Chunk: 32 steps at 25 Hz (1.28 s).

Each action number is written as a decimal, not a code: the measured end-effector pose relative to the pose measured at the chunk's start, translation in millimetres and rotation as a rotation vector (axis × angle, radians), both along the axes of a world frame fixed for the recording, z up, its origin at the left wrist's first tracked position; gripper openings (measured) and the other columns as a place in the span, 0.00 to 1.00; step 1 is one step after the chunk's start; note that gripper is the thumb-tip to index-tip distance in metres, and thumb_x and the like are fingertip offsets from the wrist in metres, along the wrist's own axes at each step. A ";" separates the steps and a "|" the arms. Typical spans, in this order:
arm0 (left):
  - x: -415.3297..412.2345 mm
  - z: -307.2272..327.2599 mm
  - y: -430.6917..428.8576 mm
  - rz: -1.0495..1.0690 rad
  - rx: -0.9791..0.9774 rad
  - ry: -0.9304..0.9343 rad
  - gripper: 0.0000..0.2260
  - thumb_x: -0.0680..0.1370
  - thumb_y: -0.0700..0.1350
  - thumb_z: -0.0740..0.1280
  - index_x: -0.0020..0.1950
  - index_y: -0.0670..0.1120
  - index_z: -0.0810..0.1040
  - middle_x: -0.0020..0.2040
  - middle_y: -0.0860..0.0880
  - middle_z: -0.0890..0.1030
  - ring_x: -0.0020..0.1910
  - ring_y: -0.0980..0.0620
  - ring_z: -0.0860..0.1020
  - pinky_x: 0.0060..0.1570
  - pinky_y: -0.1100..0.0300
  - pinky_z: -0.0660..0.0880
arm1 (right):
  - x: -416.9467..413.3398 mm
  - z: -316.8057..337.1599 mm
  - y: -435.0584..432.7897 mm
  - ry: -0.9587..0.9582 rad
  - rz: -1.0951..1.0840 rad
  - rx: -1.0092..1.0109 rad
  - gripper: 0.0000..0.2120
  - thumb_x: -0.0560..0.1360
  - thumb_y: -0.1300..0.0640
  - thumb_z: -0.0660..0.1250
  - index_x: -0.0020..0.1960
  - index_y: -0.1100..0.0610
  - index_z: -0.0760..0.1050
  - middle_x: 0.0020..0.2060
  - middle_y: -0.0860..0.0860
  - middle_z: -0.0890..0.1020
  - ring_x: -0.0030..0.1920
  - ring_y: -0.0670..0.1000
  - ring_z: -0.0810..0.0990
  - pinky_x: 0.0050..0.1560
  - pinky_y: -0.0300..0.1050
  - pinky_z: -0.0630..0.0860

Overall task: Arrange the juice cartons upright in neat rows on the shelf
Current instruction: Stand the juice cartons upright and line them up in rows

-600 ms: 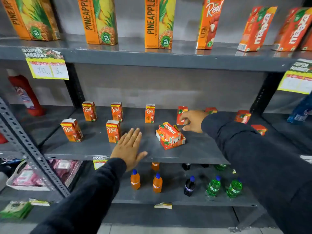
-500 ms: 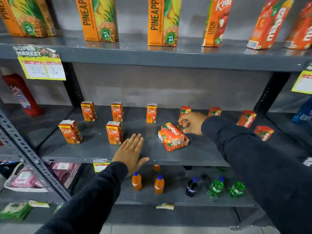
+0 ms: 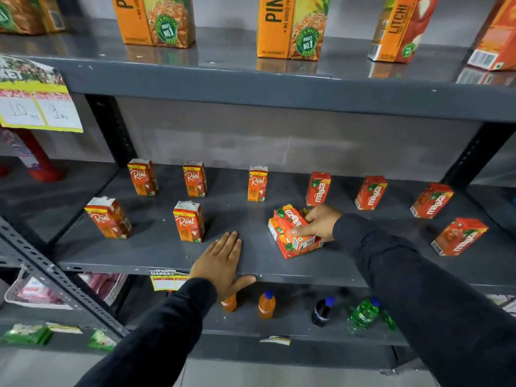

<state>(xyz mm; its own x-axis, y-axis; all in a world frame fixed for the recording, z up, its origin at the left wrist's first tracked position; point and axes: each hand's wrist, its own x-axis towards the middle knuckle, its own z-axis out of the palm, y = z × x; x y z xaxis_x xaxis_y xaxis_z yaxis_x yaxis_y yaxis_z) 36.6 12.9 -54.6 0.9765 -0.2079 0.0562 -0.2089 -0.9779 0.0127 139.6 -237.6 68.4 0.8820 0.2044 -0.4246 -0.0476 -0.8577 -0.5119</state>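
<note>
Your right hand [image 3: 317,226] clamped on the top Maaza carton [image 3: 290,222] of a toppled pile mid-shelf near the front edge, your left hand [image 3: 223,262] flat, fingers spread, on the shelf [image 3: 156,247] front edge

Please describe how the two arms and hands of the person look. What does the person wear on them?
Both arms are in long, plain black sleeves reaching the wrists. The left hand and right hand are bare: no gloves, and no rings, watch or markings that I can see.
</note>
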 end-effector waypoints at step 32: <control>-0.1 12.1 -22.9 0.265 -0.048 -0.016 0.27 0.79 0.58 0.43 0.75 0.46 0.52 0.77 0.49 0.52 0.76 0.50 0.49 0.73 0.52 0.47 | -102.9 -47.9 -37.7 0.252 -0.319 1.265 0.17 0.73 0.75 0.63 0.59 0.63 0.74 0.52 0.58 0.83 0.55 0.58 0.82 0.54 0.49 0.81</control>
<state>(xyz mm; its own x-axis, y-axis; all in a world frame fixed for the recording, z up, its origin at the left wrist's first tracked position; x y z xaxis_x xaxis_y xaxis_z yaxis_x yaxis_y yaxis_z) 36.5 -10.0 -42.5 0.9955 0.0577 0.0757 0.0533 -0.9968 0.0590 36.8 -275.3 20.5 0.8903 0.3775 -0.2546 -0.3676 0.2659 -0.8912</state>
